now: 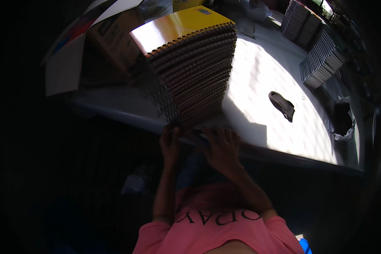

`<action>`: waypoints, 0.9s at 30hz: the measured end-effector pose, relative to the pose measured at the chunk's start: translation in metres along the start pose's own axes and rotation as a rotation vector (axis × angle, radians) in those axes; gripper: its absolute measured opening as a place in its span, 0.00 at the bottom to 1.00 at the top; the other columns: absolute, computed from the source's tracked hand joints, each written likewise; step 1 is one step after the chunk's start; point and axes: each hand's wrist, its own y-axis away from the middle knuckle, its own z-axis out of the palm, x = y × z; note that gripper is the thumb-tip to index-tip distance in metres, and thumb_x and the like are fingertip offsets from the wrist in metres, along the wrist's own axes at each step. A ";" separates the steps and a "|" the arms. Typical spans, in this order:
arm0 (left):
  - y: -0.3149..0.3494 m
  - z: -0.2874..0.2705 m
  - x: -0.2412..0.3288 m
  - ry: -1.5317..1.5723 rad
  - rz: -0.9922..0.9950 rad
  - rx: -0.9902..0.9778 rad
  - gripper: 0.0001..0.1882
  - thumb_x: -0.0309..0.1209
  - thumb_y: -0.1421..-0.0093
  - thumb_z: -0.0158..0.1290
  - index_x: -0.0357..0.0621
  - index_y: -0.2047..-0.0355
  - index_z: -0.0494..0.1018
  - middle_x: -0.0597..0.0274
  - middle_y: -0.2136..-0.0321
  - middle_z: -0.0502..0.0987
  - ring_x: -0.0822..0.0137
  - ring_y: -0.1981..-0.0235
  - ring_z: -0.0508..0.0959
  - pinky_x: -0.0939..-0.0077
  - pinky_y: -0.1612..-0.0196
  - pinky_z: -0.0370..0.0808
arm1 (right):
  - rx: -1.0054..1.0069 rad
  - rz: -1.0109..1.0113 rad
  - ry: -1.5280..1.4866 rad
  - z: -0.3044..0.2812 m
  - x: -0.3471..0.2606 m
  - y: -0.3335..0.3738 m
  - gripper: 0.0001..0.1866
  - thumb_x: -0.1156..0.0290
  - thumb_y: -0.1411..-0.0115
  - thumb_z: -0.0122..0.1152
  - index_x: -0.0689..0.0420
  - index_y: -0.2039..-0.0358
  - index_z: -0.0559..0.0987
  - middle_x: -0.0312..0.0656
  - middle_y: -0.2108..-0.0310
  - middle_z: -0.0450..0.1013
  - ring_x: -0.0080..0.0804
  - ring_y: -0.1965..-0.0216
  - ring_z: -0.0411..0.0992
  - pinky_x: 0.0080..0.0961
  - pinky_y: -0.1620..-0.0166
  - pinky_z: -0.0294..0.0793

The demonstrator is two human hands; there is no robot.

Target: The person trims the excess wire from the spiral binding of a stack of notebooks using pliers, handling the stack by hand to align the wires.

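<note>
Facing a tall, yellow-topped pile of ring-bound books point(194, 70) on the white tabletop point(254, 80), a person point(250, 195) in a pink shirt point(190, 235) has the left hand point(170, 144) and right hand point(222, 151) at the near edge, close to the pile's bottom. It is too dark to tell if the fingers point(229, 136) grip anything.
</note>
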 end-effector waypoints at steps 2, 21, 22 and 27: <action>0.002 -0.001 -0.001 -0.007 -0.030 0.016 0.16 0.33 0.37 0.51 0.32 0.55 0.71 0.56 0.61 0.76 0.68 0.59 0.74 0.76 0.54 0.69 | 0.026 -0.024 0.040 0.010 -0.001 0.001 0.30 0.59 0.51 0.63 0.47 0.46 0.69 0.45 0.53 0.64 0.45 0.49 0.61 0.54 0.50 0.59; -0.003 -0.004 -0.011 -0.021 -0.016 -0.003 0.13 0.31 0.38 0.52 0.32 0.59 0.73 0.58 0.63 0.78 0.71 0.60 0.74 0.78 0.53 0.69 | -0.276 0.183 -0.058 0.006 -0.009 -0.013 0.24 0.54 0.47 0.62 0.51 0.52 0.74 0.41 0.60 0.71 0.42 0.56 0.70 0.39 0.55 0.68; -0.003 -0.003 -0.008 -0.025 -0.016 -0.022 0.13 0.31 0.38 0.52 0.32 0.59 0.73 0.58 0.64 0.78 0.72 0.60 0.74 0.78 0.54 0.69 | -0.209 0.144 -0.032 0.003 -0.007 -0.012 0.24 0.54 0.47 0.62 0.51 0.52 0.74 0.41 0.59 0.70 0.42 0.55 0.69 0.39 0.53 0.67; 0.001 -0.011 -0.006 -0.022 -0.008 -0.090 0.13 0.29 0.39 0.53 0.31 0.58 0.73 0.58 0.65 0.78 0.72 0.61 0.75 0.79 0.55 0.70 | 0.061 0.008 0.044 0.001 -0.008 -0.012 0.24 0.55 0.48 0.62 0.50 0.52 0.74 0.41 0.57 0.69 0.40 0.52 0.66 0.39 0.50 0.61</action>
